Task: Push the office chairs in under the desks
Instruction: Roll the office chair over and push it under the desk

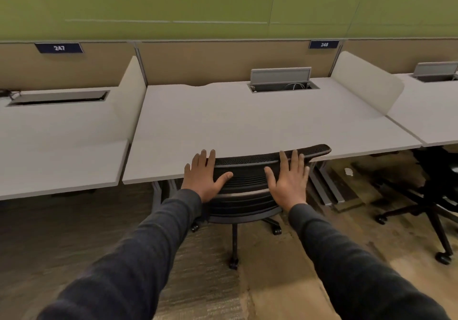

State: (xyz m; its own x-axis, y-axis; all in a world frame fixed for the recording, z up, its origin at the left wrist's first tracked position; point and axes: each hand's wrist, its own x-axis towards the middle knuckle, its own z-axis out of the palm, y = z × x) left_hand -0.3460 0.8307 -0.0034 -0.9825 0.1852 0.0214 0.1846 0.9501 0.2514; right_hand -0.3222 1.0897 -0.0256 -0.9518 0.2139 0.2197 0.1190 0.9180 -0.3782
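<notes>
Here my two hands lay flat against the back of the black chair (247, 178), fingers spread and straight, gripping nothing. My left hand (202, 178) pressed the left side of the mesh backrest, thumb angled inward across it, fingertips reaching over the top edge. My right hand (288, 181) pressed the right side the same way, fingertips at the top rail. Both sleeves (153, 245) were dark.

The chair stood at the middle counter (247, 121), its backrest top level with the front edge and touching or just short of it; the seat was hidden beneath, and the castors (233, 264) sat on the carpet behind. A second chair (436, 195) stood to the right, under the edge of the next counter, its base sticking well out.

At the back of the middle counter a cable well (283, 86) stood with its grey lid (280, 75) tilted up; inside I could make out a loop of pale cable, nothing more. The well (58, 98) on the left counter looked nearly shut, with a cable at its left end. The one on the right (435, 77) also had its lid raised; its contents I couldn't tell. Signs above read 247 (59, 48) and 248 (324, 44).
</notes>
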